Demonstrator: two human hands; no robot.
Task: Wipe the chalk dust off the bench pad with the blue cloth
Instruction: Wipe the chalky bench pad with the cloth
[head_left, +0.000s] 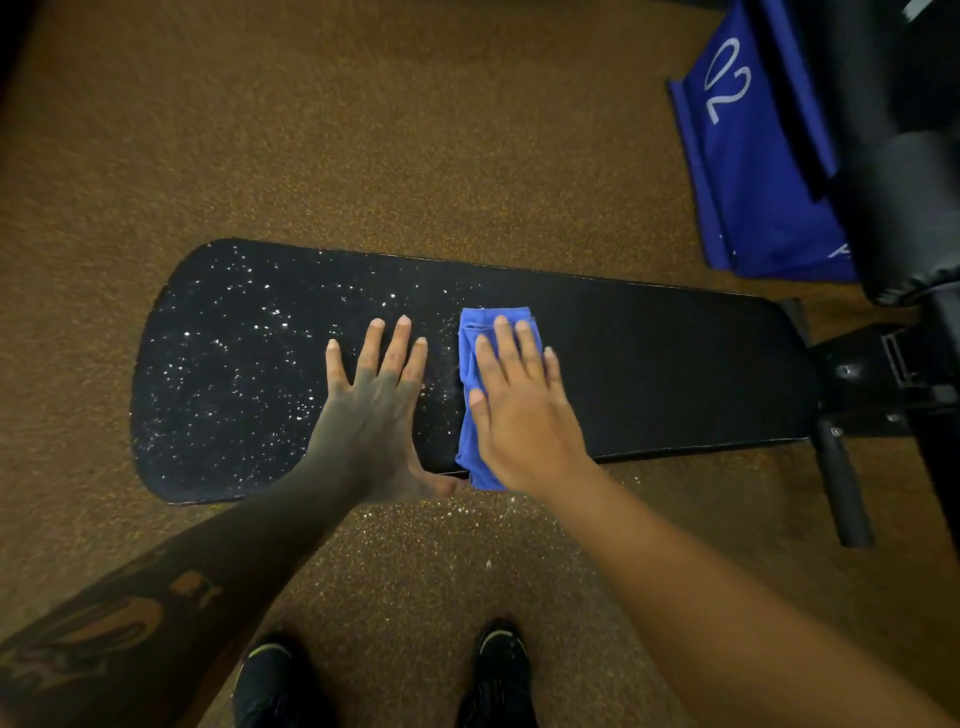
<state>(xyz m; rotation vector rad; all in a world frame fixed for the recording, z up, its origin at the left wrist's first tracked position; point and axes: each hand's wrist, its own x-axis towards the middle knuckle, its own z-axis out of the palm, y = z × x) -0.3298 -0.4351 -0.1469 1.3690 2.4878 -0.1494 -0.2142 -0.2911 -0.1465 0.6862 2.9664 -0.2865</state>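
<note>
Right hand (519, 410) flat on blue cloth (475, 415), mid-pad; dust lies to its left.

Palm-down press, fingers extended, no pinch. Left hand (376, 410) open and flat on the bench pad (675, 364) just beside the cloth, inside the chalk dust (234, 358). Pad's long axis runs left-right; right of the cloth looks clean, so the stroke likely needs to go left, with the left hand in its path. Blue panel (748, 156) top right reads "02".

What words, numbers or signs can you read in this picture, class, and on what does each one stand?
"02": white figures, seen turned sideways, on the blue panel at upper right.
A pale mark at that panel's lower edge: cut off, unreadable.
Markings on the left forearm: blurred, unreadable.
No text on the bench pad, blue cloth or shoes.
</note>
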